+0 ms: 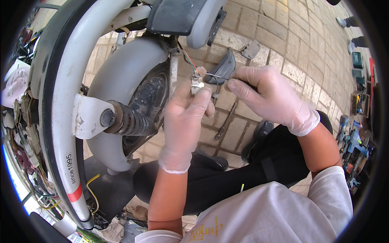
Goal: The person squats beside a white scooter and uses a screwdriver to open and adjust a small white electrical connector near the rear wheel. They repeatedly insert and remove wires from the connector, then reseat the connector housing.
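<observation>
Both my hands wear thin translucent gloves. Between the fingertips of my left hand (181, 121) is a small white wire connector (197, 84), held upright beside the scooter's rear wheel. Several coloured wires (188, 60) run down into it from under the scooter's tail. My right hand (269, 95) pinches a thin metal pick or slim screwdriver (216, 75), pointing left. Its shaft reaches the top of the connector near the wires; whether the tip is inside cannot be made out. Most of the tool's handle is hidden in my right palm.
A grey rear fender (115, 87) and a coil shock absorber (131, 118) stand left of my hands. On the paving lie a dark plastic panel (223, 67) and a long metal tool (226, 121). Assorted tools (356, 141) line the right edge. Another person's legs (349, 22) show far right.
</observation>
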